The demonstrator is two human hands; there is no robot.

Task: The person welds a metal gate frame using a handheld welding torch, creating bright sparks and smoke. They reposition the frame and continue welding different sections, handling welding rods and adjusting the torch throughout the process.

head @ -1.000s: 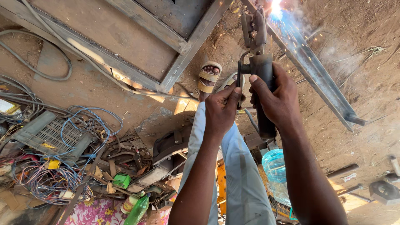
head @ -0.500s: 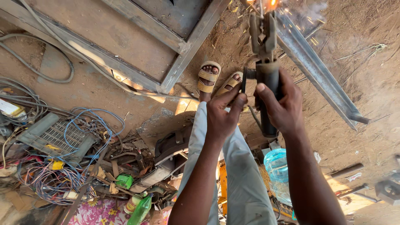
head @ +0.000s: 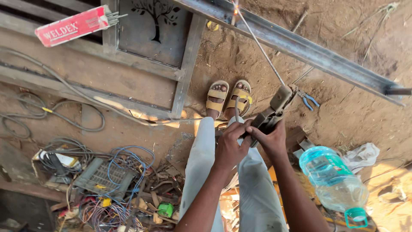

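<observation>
A welding rod is held to a steel bar by both hands.

The holder is gripped by the right hand, fingers closed around its handle, and steadied by the left hand, its fingers wrapped tight on the same handle. The rod is run up to the bar, where a small glow is seen at the tip near the ground's top edge. Most of the rod is unburnt, so the weld is judged barely begun. Half a second earlier a grinder was held and sparks were thrown; pliers and a bottle are now seen on the ground.
</observation>
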